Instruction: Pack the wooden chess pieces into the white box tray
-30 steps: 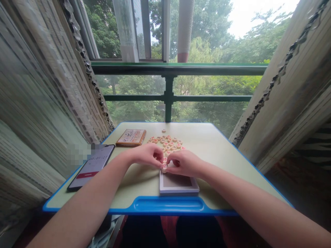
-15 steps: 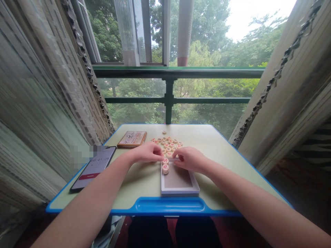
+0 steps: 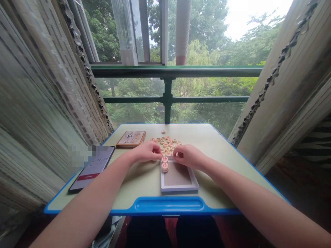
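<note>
Two short stacks of round wooden xiangqi pieces (image 3: 164, 166) with red characters stand along the left side of an open white box tray (image 3: 179, 189). My left hand (image 3: 148, 151) is closed, its fingertips at the tray's far left corner beside the farther stack. Across from it, my right hand (image 3: 190, 156) has its thumb and fingers pinched together over the tray's far edge. Whatever either hand has between its fingertips is hidden. Just beyond the hands lie loose xiangqi pieces (image 3: 167, 144), several of them face up and partly covered by my fingers.
A decorated box lid (image 3: 131, 138) lies at the back left of the blue-edged table (image 3: 219, 193). Left of my forearm, a phone (image 3: 94, 168) shows a running timer. One single piece (image 3: 163, 132) sits farther back. Curtains and a green railing (image 3: 168, 100) surround the table.
Both hands stay at the tray's far edge with only slight finger movement. The view shifts a little, and the phone's timer has advanced by a second.
</note>
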Motion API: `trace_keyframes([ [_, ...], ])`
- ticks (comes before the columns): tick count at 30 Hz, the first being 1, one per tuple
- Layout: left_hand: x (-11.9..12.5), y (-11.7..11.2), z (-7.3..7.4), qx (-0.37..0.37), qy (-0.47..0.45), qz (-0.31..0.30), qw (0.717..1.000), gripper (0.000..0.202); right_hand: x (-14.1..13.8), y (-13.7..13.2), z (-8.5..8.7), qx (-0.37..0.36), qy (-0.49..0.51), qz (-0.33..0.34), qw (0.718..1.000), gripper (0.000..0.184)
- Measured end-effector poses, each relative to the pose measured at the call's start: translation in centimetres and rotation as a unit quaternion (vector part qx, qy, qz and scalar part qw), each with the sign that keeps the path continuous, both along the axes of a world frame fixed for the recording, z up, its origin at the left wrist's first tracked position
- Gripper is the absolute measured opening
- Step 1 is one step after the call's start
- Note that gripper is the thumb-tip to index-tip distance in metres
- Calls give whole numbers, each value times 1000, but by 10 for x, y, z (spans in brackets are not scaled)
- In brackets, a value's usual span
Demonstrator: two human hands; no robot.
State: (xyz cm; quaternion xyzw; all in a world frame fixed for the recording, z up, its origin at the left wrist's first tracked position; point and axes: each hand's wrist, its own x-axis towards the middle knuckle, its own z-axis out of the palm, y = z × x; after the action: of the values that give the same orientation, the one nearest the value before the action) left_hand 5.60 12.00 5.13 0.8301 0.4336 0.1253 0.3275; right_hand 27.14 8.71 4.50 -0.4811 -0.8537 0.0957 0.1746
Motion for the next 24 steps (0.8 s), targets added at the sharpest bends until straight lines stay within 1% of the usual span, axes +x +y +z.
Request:
trace_keyframes([
  [3, 1, 0, 0, 17, -19, 7, 1000, 26, 4, 2, 4, -9, 35, -9, 999, 11],
  [8, 8, -2, 1, 120, -79, 63, 988, 25, 20, 14, 10, 30, 82, -77, 993, 18],
  [10, 12, -1, 1, 145, -106, 85, 980, 28, 27, 20, 10, 35, 91, -101, 990, 19],
  [12, 15, 1, -1, 159, -123, 94, 975, 31, 33, 25, 9, 28, 94, -112, 989, 20],
  [16, 20, 9, -5, 174, -119, 91, 973, 31, 38, 29, 6, 17, 88, -121, 989, 20],
  [19, 23, 14, -6, 161, -114, 86, 977, 33, 39, 29, 7, 14, 97, -127, 987, 21],
  [24, 34, 15, 3, 144, -119, 54, 981, 34, 40, 28, 9, 2, 95, -127, 987, 22],
])
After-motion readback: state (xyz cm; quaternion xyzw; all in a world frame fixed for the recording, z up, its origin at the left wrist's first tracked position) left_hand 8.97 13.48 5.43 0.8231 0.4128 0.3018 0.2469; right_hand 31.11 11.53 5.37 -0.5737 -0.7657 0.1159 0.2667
